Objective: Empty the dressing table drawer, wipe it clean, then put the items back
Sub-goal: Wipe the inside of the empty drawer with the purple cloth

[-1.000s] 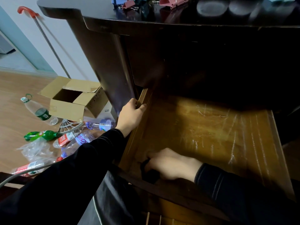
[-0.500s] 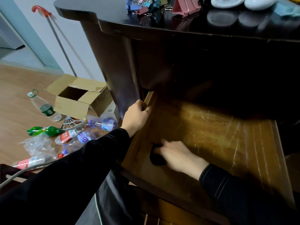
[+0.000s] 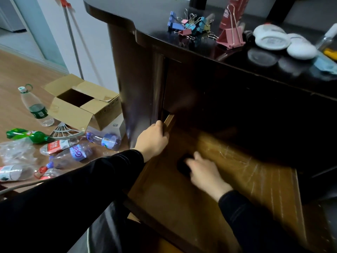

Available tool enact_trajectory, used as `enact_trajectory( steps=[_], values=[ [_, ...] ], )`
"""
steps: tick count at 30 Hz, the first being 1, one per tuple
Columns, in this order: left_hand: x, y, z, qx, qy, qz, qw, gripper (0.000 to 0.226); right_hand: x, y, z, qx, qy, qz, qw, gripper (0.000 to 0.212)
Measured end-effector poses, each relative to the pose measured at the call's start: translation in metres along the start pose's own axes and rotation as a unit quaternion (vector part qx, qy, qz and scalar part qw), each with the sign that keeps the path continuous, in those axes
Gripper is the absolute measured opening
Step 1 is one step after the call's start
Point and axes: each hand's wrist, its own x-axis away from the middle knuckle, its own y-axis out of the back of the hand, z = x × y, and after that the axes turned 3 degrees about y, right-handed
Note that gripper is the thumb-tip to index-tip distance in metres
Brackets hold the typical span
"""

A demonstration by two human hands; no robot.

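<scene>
The wooden drawer (image 3: pixel 264 189) of the dark dressing table (image 3: pixel 209 88) is pulled out, and nothing lies on its scratched bottom except a dark cloth. My left hand (image 3: pixel 153 140) grips the drawer's left side wall near the cabinet. My right hand (image 3: pixel 204 172), blurred by motion, holds the dark cloth (image 3: pixel 183 166) against the drawer bottom near the left side. On the tabletop lie several coloured binder clips (image 3: pixel 189 24), a large pink clip (image 3: pixel 230 38), white round cases (image 3: pixel 271 38) and a red tube (image 3: pixel 228 13).
On the wooden floor to the left sit an open cardboard box (image 3: pixel 82 103) and several plastic bottles (image 3: pixel 60 148). A mop handle (image 3: pixel 72 37) leans on the wall. A light blue mask (image 3: pixel 326 65) lies at the tabletop's right edge.
My right hand slid the cloth from the drawer's front left corner toward the back. The camera tilted up, bringing the tabletop items into view. My left hand kept its grip.
</scene>
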Motion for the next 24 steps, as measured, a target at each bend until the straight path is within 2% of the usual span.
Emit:
enact_trajectory(
  steps=[4, 6, 8, 10, 12, 15, 18, 22, 24],
  values=[
    [-0.008, -0.001, -0.009, -0.026, 0.008, 0.009, 1.0, 0.025, 0.044, -0.019, 0.016, 0.021, 0.189, 0.086, 0.978, 0.061],
    [-0.01, -0.001, -0.012, -0.027, 0.01, -0.001, 1.0, 0.027, 0.04, -0.019, 0.006, 0.037, 0.211, 0.092, 0.972, 0.061],
    [-0.009, -0.001, -0.012, -0.025, 0.013, -0.014, 1.0, 0.026, 0.017, -0.017, -0.008, 0.033, 0.163, 0.063, 0.984, 0.058],
    [-0.007, 0.0, -0.014, -0.026, 0.014, -0.019, 0.999, 0.027, -0.02, -0.011, -0.027, 0.027, 0.055, 0.003, 0.998, 0.054],
    [-0.006, 0.003, -0.015, -0.021, 0.012, -0.014, 1.0, 0.028, -0.052, 0.002, -0.044, 0.024, -0.041, -0.053, 0.997, 0.051],
    [-0.004, 0.004, -0.014, -0.022, 0.012, -0.014, 1.0, 0.029, -0.071, 0.012, -0.049, 0.014, -0.099, -0.076, 0.992, 0.053],
    [-0.004, 0.0, -0.012, -0.029, 0.01, -0.026, 0.999, 0.035, -0.048, -0.002, -0.03, 0.01, -0.079, -0.031, 0.996, 0.056],
    [-0.009, -0.006, -0.01, -0.04, 0.004, -0.042, 0.998, 0.037, 0.013, -0.031, -0.025, 0.012, 0.061, 0.041, 0.997, 0.052],
    [-0.011, -0.007, -0.01, -0.044, -0.001, -0.046, 0.998, 0.037, 0.016, -0.031, -0.033, 0.016, 0.08, 0.052, 0.995, 0.049]
  ],
)
